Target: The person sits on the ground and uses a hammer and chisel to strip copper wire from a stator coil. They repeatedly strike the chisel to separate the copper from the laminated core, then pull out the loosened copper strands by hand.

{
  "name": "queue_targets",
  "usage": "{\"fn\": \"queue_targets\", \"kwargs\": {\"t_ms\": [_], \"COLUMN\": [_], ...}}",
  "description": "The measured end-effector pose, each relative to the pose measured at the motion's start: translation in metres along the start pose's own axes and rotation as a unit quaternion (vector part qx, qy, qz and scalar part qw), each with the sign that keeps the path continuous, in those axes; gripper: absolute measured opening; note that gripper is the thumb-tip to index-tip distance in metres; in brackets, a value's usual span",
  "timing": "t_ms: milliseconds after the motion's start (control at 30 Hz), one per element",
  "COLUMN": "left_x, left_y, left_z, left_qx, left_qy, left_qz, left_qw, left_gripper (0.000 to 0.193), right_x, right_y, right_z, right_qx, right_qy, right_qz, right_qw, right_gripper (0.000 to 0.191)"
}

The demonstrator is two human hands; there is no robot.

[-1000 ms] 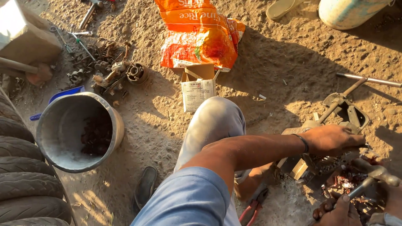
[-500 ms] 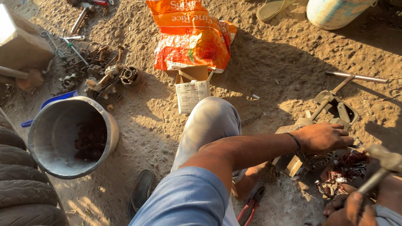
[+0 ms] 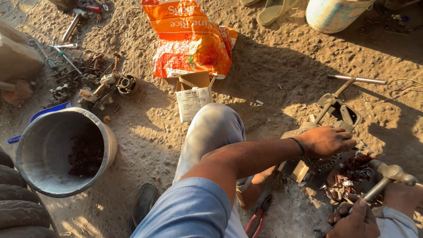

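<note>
I sit on sandy ground with one knee (image 3: 213, 132) bent. My left hand (image 3: 326, 141), with a dark band at the wrist, reaches across and presses down on a metal part resting on a wooden block (image 3: 299, 169). Beside it lies a tangle of reddish copper wire and scrap (image 3: 350, 176). My right hand (image 3: 352, 218) at the bottom right grips the handle of a steel hammer (image 3: 392, 172), whose head hangs just above the wire scrap.
A grey metal bucket (image 3: 44, 150) holding dark scrap stands at left, beside stacked tyres (image 3: 17, 211). An orange sack (image 3: 189, 39), a small cardboard box (image 3: 194, 99), loose tools (image 3: 88, 79), a bench vise (image 3: 339, 110), red-handled pliers (image 3: 257, 216) and a sandal (image 3: 142, 205) lie around.
The hammer head has lifted a little and my right hand has come further into view. My left hand stays on the part. The view has shifted slightly.
</note>
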State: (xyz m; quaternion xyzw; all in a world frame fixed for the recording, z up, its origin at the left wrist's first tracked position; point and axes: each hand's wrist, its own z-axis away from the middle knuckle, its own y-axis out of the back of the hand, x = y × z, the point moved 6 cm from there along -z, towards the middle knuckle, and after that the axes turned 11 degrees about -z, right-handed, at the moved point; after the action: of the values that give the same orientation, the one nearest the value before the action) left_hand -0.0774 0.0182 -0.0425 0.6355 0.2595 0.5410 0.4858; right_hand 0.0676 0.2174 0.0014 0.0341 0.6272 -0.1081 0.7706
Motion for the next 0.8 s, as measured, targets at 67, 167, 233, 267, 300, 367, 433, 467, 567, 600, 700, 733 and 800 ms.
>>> {"fn": "queue_targets", "kwargs": {"t_ms": [67, 167, 233, 267, 300, 367, 433, 467, 567, 600, 700, 733, 800], "left_x": [-0.001, 0.000, -0.004, -0.002, 0.001, -0.002, -0.010, -0.009, -0.008, -0.009, -0.004, -0.002, 0.008], "left_y": [0.004, 0.010, 0.007, 0.017, 0.028, 0.034, 0.023, 0.029, 0.040, 0.039, 0.030, 0.023, 0.025], "left_z": [0.000, 0.002, 0.003, 0.003, 0.006, 0.006, 0.001, 0.000, -0.001, -0.002, -0.004, -0.003, -0.004], "left_qx": [0.019, 0.054, -0.002, 0.085, 0.172, 0.190, 0.053, 0.068, 0.062, 0.025, -0.080, -0.115, -0.025], "left_qy": [-0.002, -0.034, -0.012, -0.036, -0.059, -0.041, 0.039, 0.047, 0.076, 0.092, 0.030, -0.009, -0.057], "left_qz": [0.015, -0.074, -0.064, -0.054, -0.044, 0.010, 0.095, 0.073, 0.030, 0.031, -0.155, -0.246, -0.169], "left_qw": [1.000, 0.995, 0.998, 0.994, 0.982, 0.981, 0.993, 0.994, 0.995, 0.995, 0.984, 0.962, 0.984], "left_gripper": [0.042, 0.036, 0.030, 0.028, 0.026, 0.023, 0.022, 0.022, 0.024, 0.025, 0.030, 0.033, 0.037], "right_x": [-0.006, -0.012, -0.018, -0.020, -0.022, -0.024, -0.023, -0.022, -0.018, -0.016, -0.013, -0.012, -0.010], "right_y": [-0.005, -0.013, -0.016, -0.017, -0.018, -0.020, -0.022, -0.022, -0.023, -0.024, -0.025, -0.025, -0.024], "right_z": [0.005, 0.010, 0.012, 0.014, 0.015, 0.017, 0.019, 0.019, 0.019, 0.018, 0.015, 0.015, 0.014], "right_qx": [0.002, -0.007, -0.009, -0.009, -0.007, -0.007, -0.008, -0.008, 0.000, 0.003, 0.006, 0.006, 0.007], "right_qy": [0.016, -0.008, -0.007, -0.007, -0.009, -0.015, -0.027, -0.033, -0.032, -0.029, -0.025, -0.031, -0.038], "right_qz": [-0.005, -0.014, -0.020, -0.023, -0.026, -0.030, -0.030, -0.029, -0.022, -0.027, -0.032, -0.028, -0.019], "right_qw": [1.000, 1.000, 1.000, 1.000, 1.000, 0.999, 0.999, 0.999, 0.999, 0.999, 0.999, 0.999, 0.999], "right_gripper": [0.036, 0.035, 0.035, 0.035, 0.036, 0.038, 0.037, 0.037, 0.036, 0.036, 0.036, 0.036, 0.036]}}
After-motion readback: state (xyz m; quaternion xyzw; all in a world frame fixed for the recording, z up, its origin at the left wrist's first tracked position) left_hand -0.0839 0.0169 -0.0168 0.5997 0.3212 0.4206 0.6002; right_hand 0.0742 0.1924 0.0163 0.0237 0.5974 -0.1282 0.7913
